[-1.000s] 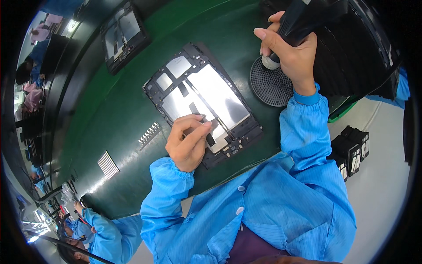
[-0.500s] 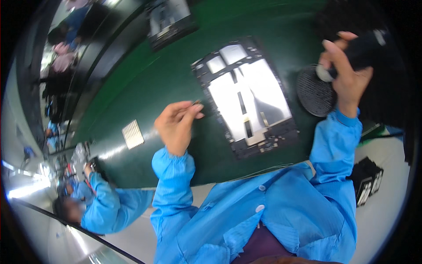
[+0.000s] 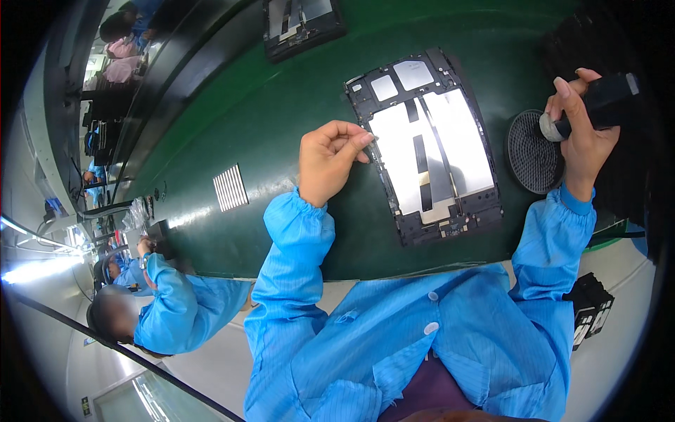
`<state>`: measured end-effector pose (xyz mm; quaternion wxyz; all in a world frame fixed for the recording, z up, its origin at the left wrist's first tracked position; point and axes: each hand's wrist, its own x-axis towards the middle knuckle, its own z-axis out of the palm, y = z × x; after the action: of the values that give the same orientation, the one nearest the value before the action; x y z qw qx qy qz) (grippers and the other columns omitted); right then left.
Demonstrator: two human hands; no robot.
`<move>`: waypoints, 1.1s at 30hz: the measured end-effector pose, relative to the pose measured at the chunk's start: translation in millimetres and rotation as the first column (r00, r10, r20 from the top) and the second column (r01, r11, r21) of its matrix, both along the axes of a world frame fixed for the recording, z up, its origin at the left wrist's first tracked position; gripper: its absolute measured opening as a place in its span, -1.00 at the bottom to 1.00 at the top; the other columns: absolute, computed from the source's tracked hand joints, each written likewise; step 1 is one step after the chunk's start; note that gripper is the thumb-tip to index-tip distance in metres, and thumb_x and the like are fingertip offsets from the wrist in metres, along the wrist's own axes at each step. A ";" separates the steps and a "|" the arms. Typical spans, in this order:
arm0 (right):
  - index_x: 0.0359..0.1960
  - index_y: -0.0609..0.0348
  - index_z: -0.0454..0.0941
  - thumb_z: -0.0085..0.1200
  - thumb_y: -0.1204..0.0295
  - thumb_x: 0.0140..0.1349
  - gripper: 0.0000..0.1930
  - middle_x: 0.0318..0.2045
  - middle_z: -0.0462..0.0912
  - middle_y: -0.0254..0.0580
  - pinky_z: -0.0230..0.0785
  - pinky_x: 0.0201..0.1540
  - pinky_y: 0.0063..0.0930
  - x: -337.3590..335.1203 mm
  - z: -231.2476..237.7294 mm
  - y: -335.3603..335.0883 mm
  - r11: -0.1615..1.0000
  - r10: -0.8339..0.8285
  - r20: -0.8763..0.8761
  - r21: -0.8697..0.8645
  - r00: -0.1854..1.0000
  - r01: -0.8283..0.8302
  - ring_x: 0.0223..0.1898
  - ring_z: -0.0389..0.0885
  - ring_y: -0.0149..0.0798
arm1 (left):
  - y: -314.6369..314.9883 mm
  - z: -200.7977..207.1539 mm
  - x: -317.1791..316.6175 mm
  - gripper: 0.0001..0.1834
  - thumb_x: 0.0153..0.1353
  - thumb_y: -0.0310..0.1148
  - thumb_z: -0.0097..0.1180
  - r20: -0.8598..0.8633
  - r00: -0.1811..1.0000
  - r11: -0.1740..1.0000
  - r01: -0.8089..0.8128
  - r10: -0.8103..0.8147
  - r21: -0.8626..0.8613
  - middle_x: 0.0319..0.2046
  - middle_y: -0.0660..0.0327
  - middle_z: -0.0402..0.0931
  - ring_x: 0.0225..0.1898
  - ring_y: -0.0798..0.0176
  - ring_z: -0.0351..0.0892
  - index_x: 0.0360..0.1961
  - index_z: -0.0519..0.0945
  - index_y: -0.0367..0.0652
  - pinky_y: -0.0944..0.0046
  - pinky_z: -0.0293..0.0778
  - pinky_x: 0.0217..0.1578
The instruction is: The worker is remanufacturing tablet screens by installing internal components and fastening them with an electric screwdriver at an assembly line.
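Note:
An opened tablet lies on the green table in front of me, its silver battery panels and black frame facing up. At its left edge is my left hand, thumb and fingertips pinched together; whatever they hold is too small to make out. To the tablet's right, my right hand is wrapped round a black tool with a pale rounded end. That end is over the rim of a round black textured pad.
A second opened device lies at the far edge. On the left is a small striped light sheet. Dark stacked items stand at the right. A co-worker in a blue sleeve sits to the left, and black parts are stacked below the table.
My left hand has moved right and up, from beside the tablet to its left edge. My right hand keeps its hold on the black tool. The whole view has shifted somewhat.

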<state>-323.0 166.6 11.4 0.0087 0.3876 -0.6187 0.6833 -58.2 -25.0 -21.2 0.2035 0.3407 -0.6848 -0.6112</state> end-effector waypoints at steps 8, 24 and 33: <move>-0.16 0.33 0.45 0.14 0.60 0.06 -0.72 -0.62 0.47 -0.29 0.34 -0.48 -0.47 -2.0 -3.5 1.9 1.000 -0.009 -0.035 0.005 0.999 0.010 -0.63 0.42 -0.43 | 2.0 -5.8 -5.1 -0.92 0.06 -0.55 0.17 0.025 1.000 0.993 -0.011 0.014 -0.121 -0.54 0.24 0.51 -0.52 0.47 0.48 -0.44 0.54 -0.37 0.50 0.41 -0.51; -0.16 0.20 0.51 0.16 0.41 0.04 -0.70 -0.60 0.54 -0.26 0.42 -0.41 -0.52 14.0 20.5 -0.8 0.996 0.071 -0.011 -0.048 0.997 -0.072 -0.57 0.56 -0.33 | 33.6 -3.7 16.3 -0.64 -0.02 -0.37 0.26 0.223 0.972 0.432 0.235 -0.078 -0.871 -0.57 0.07 0.40 -0.56 0.11 0.42 -0.20 0.53 -0.36 0.22 0.36 -0.55; -0.14 0.32 0.38 0.11 0.51 0.10 -0.70 -0.68 0.46 -0.27 0.37 -0.53 -0.53 86.5 58.9 -101.9 0.794 0.585 -0.030 -0.182 0.810 -0.580 -0.67 0.48 -0.40 | 28.6 -4.6 -2.2 -0.60 -0.01 -0.23 0.24 0.236 0.969 0.373 0.247 -0.077 -0.894 -0.65 0.12 0.39 -0.64 0.09 0.41 -0.22 0.54 -0.31 0.18 0.34 -0.61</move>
<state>-236.5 64.8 70.3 -0.1752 0.5471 -0.4040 0.7119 -60.3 3.6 -25.8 0.2428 0.1488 -0.9510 -0.1207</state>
